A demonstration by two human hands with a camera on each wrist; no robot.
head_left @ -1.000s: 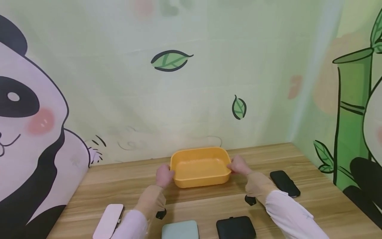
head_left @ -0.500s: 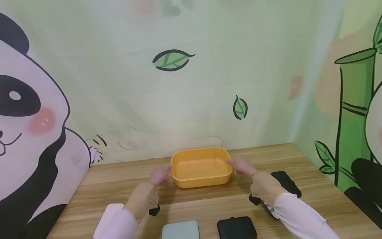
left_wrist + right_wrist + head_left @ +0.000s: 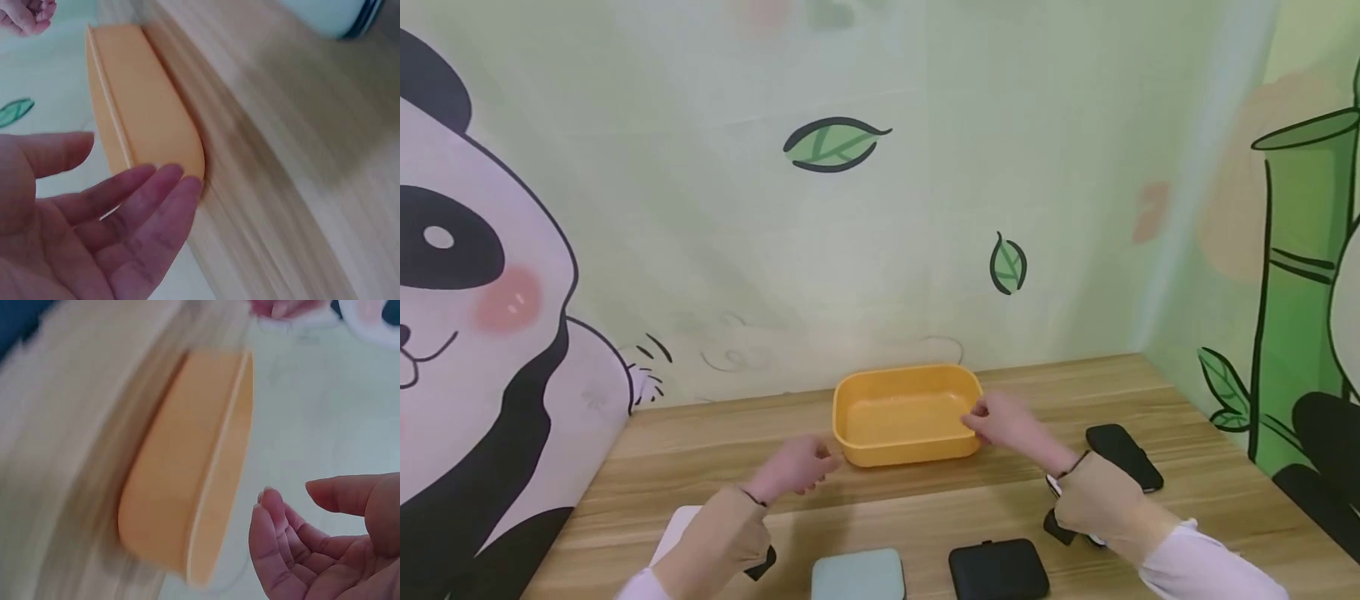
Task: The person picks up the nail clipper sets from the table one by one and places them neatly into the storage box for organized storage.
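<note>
A yellow-orange plastic basin [image 3: 906, 454], rectangular with rounded corners, stands on the wooden table near the back wall. My left hand [image 3: 796, 467] hovers off its front left corner, fingers loosely bent with nothing between them. In the left wrist view the left hand [image 3: 119, 219] has thumb and fingers apart, with the basin [image 3: 147, 94] beyond. At the basin's right end, my right hand [image 3: 1003, 423] overlaps the rim in the head view. The right wrist view has the right hand [image 3: 325, 540] holding nothing, thumb and fingers apart, a gap between it and the basin [image 3: 175, 469].
Along the table's front lie a pale green case [image 3: 859, 575] and a black case [image 3: 998, 571]. A black phone-like item [image 3: 1123, 457] lies at the right, and a white flat item [image 3: 676, 527] is partly behind my left arm. The printed wall cloth [image 3: 917, 208] borders the table's back.
Both hands have let go of the basin's ends. The left hand has drawn back toward the front left; the right forearm has shifted right. The basin stays in place.
</note>
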